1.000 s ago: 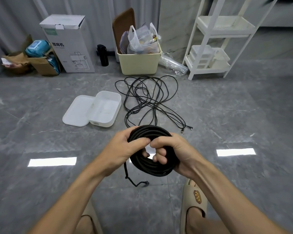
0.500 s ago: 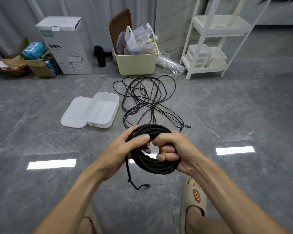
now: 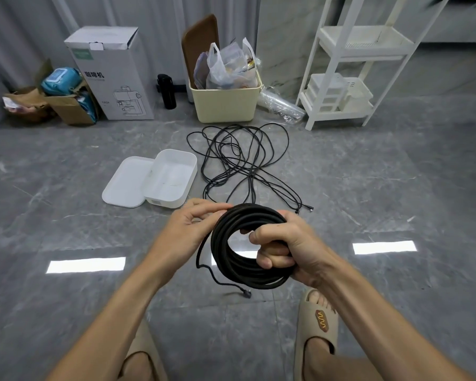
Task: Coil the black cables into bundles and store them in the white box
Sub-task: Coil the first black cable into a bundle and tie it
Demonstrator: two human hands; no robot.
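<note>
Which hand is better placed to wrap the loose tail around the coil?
Probably the left hand: it only pinches the coil beside the hanging tail, while the right hand grips the bundle.

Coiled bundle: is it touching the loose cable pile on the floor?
Apart. The head view shows the coiled bundle held up in the right hand and left hand, with bare grey floor visible between it and the loose cable pile.

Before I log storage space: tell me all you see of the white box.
The white rectangular plastic box lies open on the grey floor, rounded corners, shallow walls, nothing visible inside. Its matching lid lies flat against its left side. Neither hand touches it; the loose black cables sprawl just right of it.
</note>
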